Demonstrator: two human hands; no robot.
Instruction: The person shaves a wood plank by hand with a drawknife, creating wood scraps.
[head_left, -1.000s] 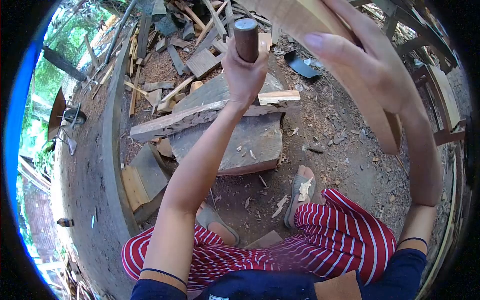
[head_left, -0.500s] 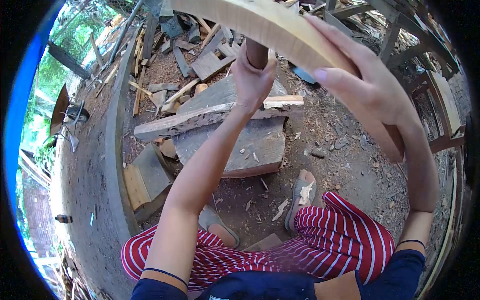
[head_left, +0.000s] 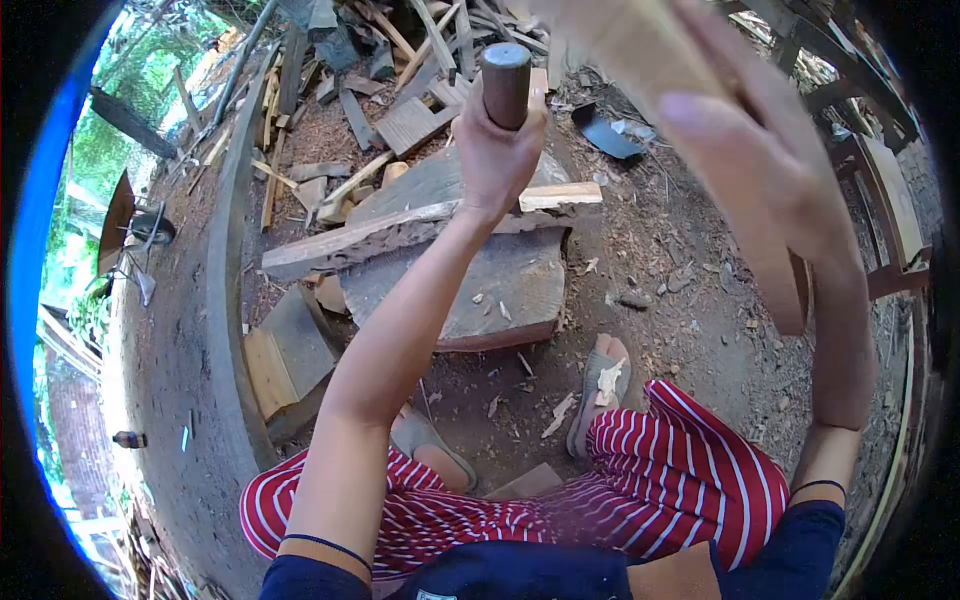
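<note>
My left hand [head_left: 495, 160] is closed around a dark round handle [head_left: 506, 88], whose flat end faces up; whatever lies beyond the fist is hidden. On the right, my right hand [head_left: 765, 165] grips a long, pale curved piece of wood [head_left: 725, 205], raised in front of me and blurred in its upper part. Below my left hand lies a thick wooden block [head_left: 510, 285] with a rough-edged plank [head_left: 370, 240] across it. A few chips rest on the block.
Scrap wood [head_left: 410, 125] is heaped beyond the block. A long beam [head_left: 228, 270] runs along the left, beside an angled wooden piece [head_left: 290, 355]. A dark curved object [head_left: 606, 132] lies on the ground. Wooden frames [head_left: 885, 200] stand at right.
The curved wood has shifted up and right, away from my left hand. The handle's top now shows fully above my left fist, and the dark curved object on the ground is more exposed.
</note>
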